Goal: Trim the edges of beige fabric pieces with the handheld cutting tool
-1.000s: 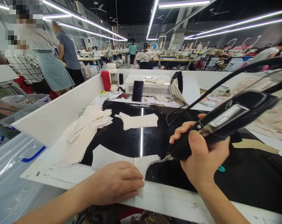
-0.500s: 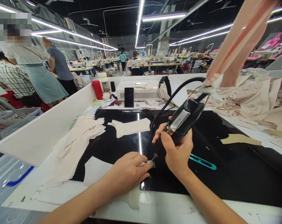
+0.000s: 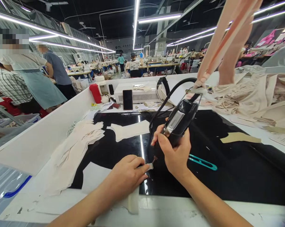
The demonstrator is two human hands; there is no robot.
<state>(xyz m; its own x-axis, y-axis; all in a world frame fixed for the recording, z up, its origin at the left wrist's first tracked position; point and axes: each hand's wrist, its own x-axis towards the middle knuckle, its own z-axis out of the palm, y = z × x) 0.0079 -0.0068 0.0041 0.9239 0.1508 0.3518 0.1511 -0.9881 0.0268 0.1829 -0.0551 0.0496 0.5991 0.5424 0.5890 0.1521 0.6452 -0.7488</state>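
Head view showed the right hand (image 3: 176, 151) closed around a black corded tool (image 3: 177, 124), held like a pen, with its metal tip pointed down at a small pale piece (image 3: 150, 166) on the black worktop (image 3: 227, 176). The cord (image 3: 170, 93) looped up and back from the tool's top end. The left hand (image 3: 127, 176) lay low on the worktop, fingers curled, with thumb and forefinger pinching the near edge of the piece. Tip and piece appeared to be touching or just apart; the frame did not settle which.

Judgement on handling: the piece looked thin, light and limp, likely cloth or a soft patch, and would shift or curl if not pinned flat. Hold belongs at its edge, away from the tip, as the left hand had it. The tool looked rigid and moderately weighted, with cord drag at the top; a grip low on the barrel, near the tip, gave best control.

Teal snips (image 3: 202, 162) lay just right of the right hand. White cut pieces (image 3: 130, 130) and a stack of cloth (image 3: 78, 142) lay farther left. A phone (image 3: 127, 99) leaned on a white box (image 3: 142, 91) at the back. Other people stood well apart at left.
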